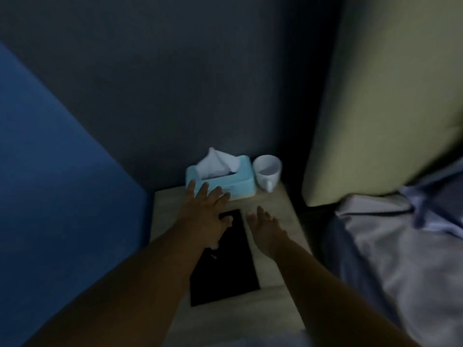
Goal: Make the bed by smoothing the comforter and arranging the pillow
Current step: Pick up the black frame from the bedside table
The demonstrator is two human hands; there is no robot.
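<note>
Rumpled pale comforter [390, 259] lies right, unsmoothed.
Left hand [208, 216] and right hand [265, 231], both spread empty; one tissue box [225, 179], one cup [267, 171].

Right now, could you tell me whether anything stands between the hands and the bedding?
Nothing visible does: both open hands, left and right, hover over the pale wooden nightstand; the rumpled grey-white comforter lies to their right.

Both bare arms reach forward.
Left hand [206, 214] is flat with fingers spread; right hand [265, 231] is open, edge-on, fingers extended.
</note>
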